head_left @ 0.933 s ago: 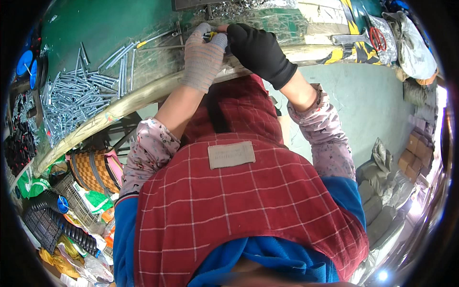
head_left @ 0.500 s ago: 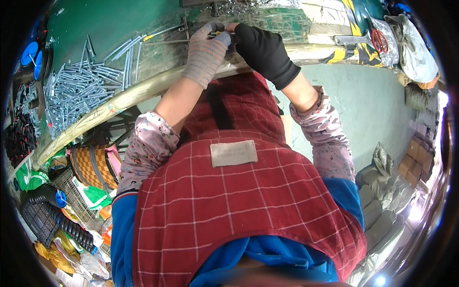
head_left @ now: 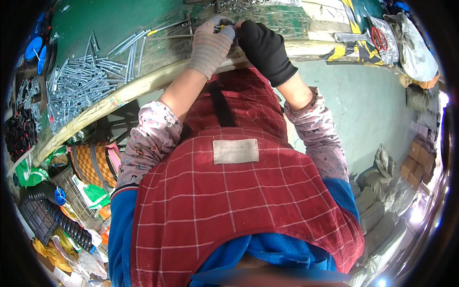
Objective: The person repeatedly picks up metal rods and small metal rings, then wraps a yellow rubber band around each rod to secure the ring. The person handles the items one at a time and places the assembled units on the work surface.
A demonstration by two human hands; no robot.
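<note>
My left hand (head_left: 210, 45), in a grey knit glove, and my right hand (head_left: 263, 48), in a black glove, meet at the near edge of the green workbench (head_left: 110, 21). Both close together around a small part with a yellow bit (head_left: 224, 27) between the fingertips; what it is I cannot tell. A heap of shiny metal rods (head_left: 76, 88) lies on the bench to the left of my hands. My red checked apron (head_left: 229, 201) fills the lower middle of the view.
Black parts (head_left: 19, 134) lie at the far left of the bench, blue round caps (head_left: 36, 48) above them. Red-handled scissors (head_left: 380, 38) and bags sit at the right end. Below the bench: a woven basket (head_left: 91, 162), black corrugated hoses (head_left: 57, 215), stacked sacks (head_left: 382, 201) at right.
Both hands have stayed together on the small part and shifted slightly up and away along the bench edge; the view has tilted a little.
</note>
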